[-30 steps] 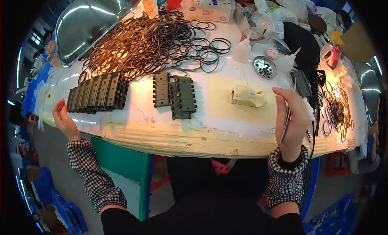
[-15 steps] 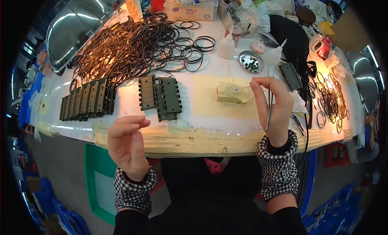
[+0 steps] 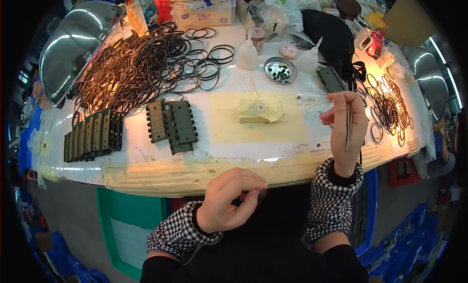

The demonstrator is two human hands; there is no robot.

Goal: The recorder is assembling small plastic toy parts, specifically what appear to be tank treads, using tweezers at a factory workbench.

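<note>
My right hand (image 3: pixel 348 129) is raised over the right part of the table, with slim metal tweezers (image 3: pixel 348 129) lying along the palm and its fingers bent round them. Close to its fingertips, a thin pale line shows over the tabletop; I cannot tell what it is. My left hand (image 3: pixel 231 200) is at the front edge, its fingers curled and its thumb close to the forefinger; anything between them is too small or hidden to make out. Ahead of both hands, a pale tape-wrapped block (image 3: pixel 252 115) carries a small white ring (image 3: pixel 261 106) on top and sits on a yellowish sheet (image 3: pixel 226 129).
Left of the sheet lie dark green slotted strips (image 3: pixel 183 124) and a standing row of similar ones (image 3: pixel 95 134). Behind are a heap of dark loops (image 3: pixel 141 64), squeeze bottles (image 3: pixel 247 56) and a round dish (image 3: pixel 280 70) of small dark pieces. More loops (image 3: pixel 390 107) lie far right.
The view has shifted right. My left hand has moved rightward, away from the green strips, and its fingers have closed in. My right hand has drawn away from the block, keeping the tweezers.
</note>
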